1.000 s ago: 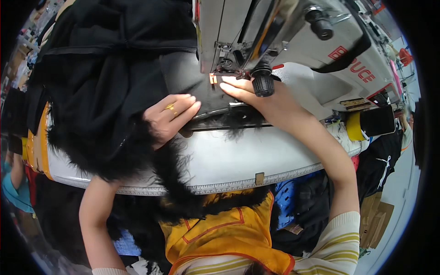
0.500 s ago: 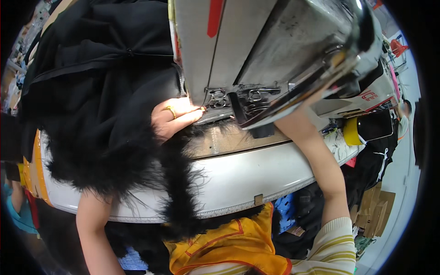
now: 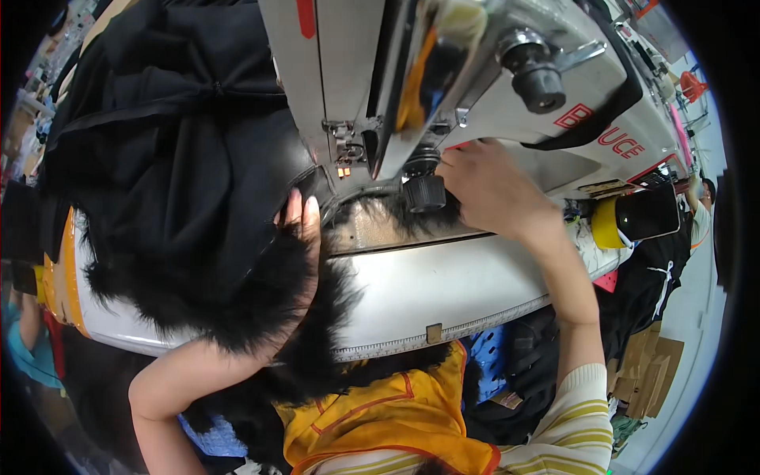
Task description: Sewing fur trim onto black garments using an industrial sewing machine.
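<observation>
My left hand (image 3: 309, 237) is at the right edge of a black fabric garment (image 3: 174, 166), its fingers closed against the cloth edge. Black feathery trim (image 3: 198, 293) runs along the garment's near side and covers part of my left wrist. My right hand (image 3: 495, 190) reaches in at the right of the sewing machine's head (image 3: 317, 87), beside a dark knob (image 3: 425, 192). Its fingertips are partly hidden and blurred. Black feather strands (image 3: 396, 218) lie on the machine bed between the hands. The needle area is mostly hidden by the machine head.
A white table edge with a measuring tape (image 3: 388, 347) runs along the front. A yellow-and-black container (image 3: 608, 223) stands at the right. Cardboard (image 3: 653, 368) leans beyond, and other people are at both far sides. An orange apron (image 3: 380, 412) covers my lap.
My left hand has drawn back from the needle area toward me, turning its fingers upward. The right hand shows more beside the knob. The bright glow at the needle is gone, and the view has shifted.
</observation>
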Available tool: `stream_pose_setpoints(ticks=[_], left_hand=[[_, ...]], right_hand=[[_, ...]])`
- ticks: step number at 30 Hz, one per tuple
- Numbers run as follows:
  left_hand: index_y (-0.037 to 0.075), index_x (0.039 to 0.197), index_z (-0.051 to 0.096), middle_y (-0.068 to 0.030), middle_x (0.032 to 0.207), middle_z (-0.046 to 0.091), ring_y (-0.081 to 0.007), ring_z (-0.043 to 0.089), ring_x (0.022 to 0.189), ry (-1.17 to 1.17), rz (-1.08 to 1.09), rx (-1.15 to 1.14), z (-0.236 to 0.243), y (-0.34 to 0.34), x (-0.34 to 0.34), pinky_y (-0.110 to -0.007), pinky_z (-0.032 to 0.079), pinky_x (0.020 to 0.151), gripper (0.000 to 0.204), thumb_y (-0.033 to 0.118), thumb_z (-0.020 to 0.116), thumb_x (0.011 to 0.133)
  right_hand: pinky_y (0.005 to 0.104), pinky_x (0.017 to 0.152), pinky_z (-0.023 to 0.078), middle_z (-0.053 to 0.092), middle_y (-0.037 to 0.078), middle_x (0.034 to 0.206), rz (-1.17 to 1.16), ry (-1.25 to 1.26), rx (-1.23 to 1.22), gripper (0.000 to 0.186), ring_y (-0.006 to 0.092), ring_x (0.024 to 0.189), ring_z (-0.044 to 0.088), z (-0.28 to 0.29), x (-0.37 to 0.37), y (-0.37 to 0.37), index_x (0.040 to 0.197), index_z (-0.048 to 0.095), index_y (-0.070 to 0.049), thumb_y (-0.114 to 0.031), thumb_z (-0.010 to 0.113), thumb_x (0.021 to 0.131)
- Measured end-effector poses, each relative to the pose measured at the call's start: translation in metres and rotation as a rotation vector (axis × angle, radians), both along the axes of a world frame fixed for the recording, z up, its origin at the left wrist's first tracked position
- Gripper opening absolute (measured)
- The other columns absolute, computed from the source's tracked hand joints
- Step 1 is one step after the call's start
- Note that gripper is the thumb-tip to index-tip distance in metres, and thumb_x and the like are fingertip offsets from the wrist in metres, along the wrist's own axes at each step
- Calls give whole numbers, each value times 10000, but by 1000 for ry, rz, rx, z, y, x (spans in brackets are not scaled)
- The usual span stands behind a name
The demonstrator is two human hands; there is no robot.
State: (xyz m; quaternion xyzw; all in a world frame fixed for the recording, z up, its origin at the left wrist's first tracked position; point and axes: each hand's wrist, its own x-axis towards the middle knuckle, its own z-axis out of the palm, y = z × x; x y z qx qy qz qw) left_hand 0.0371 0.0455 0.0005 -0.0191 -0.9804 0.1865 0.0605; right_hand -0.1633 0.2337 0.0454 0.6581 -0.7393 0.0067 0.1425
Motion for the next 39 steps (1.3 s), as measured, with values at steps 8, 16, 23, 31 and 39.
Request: stream_pose_setpoints(ticks=[8, 16, 23, 31, 39], left_hand=[[72, 1281, 475, -167, 1155, 566, -271, 573, 1031, 199, -156, 453, 23, -44, -29, -338, 435, 907, 452, 96, 595, 846], [184, 1398, 402, -124, 1256, 506, -260, 496, 1123, -225, -390, 329, 30, -102, -33, -319, 341, 1015, 535, 57, 431, 879], [132, 1428, 309, -137, 1413, 382, -261, 320, 1337, -126, -42, 395, 50, -19, 13, -370, 268, 1086, 524, 126, 458, 926], [158, 1412, 316, -113, 1304, 523, -267, 599, 1001, 350, 322, 827, 35, -62, 7, -315, 498, 721, 593, 33, 533, 874], [61, 1128, 595, -108, 1100, 606, -217, 624, 922, -15, 115, 237, 95, 18, 29, -318, 505, 689, 408, 37, 606, 721]], right_hand=[[397, 657, 484, 618, 130, 1035, -238, -346, 341, 262, 280, 944, 581, 1, -10, -36, 1010, 602, -50, -234, 564, 829], [312, 669, 509, 508, 102, 1250, -299, 239, 257, 548, 246, 935, 562, -19, 94, 13, 1291, 462, -4, -206, 604, 802], [306, 648, 511, 479, 64, 1301, 49, -184, 117, 591, 205, 840, 593, -10, 56, -7, 1308, 458, -97, -134, 611, 738], [293, 606, 496, 483, 16, 1326, 51, -257, -39, 510, 178, 745, 564, -33, 52, -9, 1246, 517, -128, -126, 603, 743], [304, 576, 491, 491, 25, 1326, 119, -250, -116, 477, 192, 713, 559, -38, 49, -10, 1216, 533, -111, -125, 602, 744]])
